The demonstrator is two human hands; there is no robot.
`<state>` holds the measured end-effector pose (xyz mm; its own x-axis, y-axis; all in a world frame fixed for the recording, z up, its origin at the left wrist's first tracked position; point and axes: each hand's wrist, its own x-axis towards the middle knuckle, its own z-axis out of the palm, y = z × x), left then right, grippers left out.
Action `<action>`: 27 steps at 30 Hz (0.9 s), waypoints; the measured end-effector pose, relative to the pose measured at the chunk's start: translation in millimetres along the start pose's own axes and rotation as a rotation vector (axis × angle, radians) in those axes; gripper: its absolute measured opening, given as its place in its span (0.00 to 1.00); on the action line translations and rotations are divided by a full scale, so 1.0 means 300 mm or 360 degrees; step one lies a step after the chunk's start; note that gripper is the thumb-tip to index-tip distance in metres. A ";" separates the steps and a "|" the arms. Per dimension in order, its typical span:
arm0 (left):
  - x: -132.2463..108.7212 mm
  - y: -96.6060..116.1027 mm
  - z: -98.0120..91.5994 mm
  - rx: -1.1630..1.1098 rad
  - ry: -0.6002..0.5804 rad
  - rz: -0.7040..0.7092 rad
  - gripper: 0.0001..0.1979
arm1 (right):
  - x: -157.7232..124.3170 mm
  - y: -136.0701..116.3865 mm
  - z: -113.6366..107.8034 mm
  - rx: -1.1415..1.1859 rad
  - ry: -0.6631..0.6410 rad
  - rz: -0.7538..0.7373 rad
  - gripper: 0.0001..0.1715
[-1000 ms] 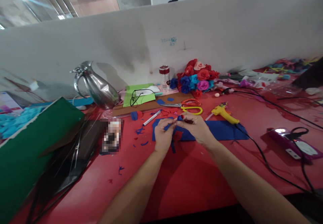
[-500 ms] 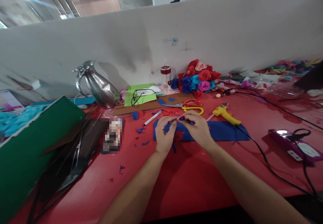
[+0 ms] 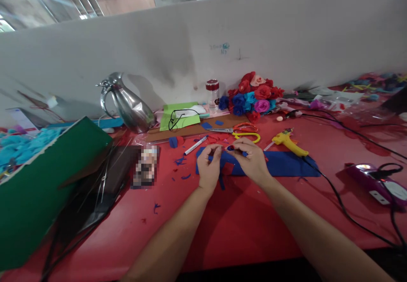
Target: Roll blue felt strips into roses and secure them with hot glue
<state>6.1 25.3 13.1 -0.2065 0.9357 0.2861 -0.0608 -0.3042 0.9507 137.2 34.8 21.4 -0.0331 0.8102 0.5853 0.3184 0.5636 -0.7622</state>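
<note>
Between the thumb and fingers of my right hand (image 3: pixel 252 160) is a small rolled piece (image 3: pixel 230 148) in blue and red, perhaps paper or felt. My left hand (image 3: pixel 209 167) is closed in a pinch just left of it; whatever its fingertips hold is too small to make out. Both hands are over a long blue sheet (image 3: pixel 286 163) lying on the red table. A red scrap (image 3: pixel 228 168) rests on that sheet between my wrists. Just beyond my hands lie scissors (image 3: pixel 246 136) with one orange and one yellow handle loop.
A yellow glue gun (image 3: pixel 291 143) with a black cord lies to the right, near a purple power box (image 3: pixel 370 182). A marker (image 3: pixel 195 145) and blue scraps lie left. Behind are a bunch of paper roses (image 3: pixel 254 95), a jar (image 3: pixel 212 95), glasses (image 3: pixel 182 118) and a metal jug (image 3: pixel 127 106).
My left fingertips have drawn slightly away from the rolled piece, which stays in my right hand. The whole view has shifted a little, so things appear farther right.
</note>
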 end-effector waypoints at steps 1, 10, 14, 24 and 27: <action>0.003 -0.002 0.001 -0.0047 -0.0004 -0.0063 0.07 | 0.001 0.001 -0.001 0.0002 -0.0004 0.0009 0.08; 0.012 -0.005 0.011 -0.0179 0.0051 -0.0279 0.18 | 0.006 0.004 0.001 -0.0044 0.0050 0.0059 0.13; 0.005 -0.004 0.011 -0.0093 -0.0056 -0.0353 0.20 | 0.003 0.002 0.003 -0.0079 0.0089 0.0075 0.13; 0.003 -0.001 0.013 -0.0144 -0.0298 -0.0276 0.11 | 0.001 -0.005 0.002 -0.0014 0.0099 0.0107 0.12; 0.001 -0.003 0.011 -0.0153 -0.0304 -0.0239 0.12 | 0.000 -0.007 -0.001 0.0018 0.0090 0.0114 0.12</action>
<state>9.4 26.4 12.7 -0.0007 0.9857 0.1685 -0.1715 -0.1661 0.9711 136.8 33.5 23.2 0.0431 0.8382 0.5436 0.3073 0.5066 -0.8055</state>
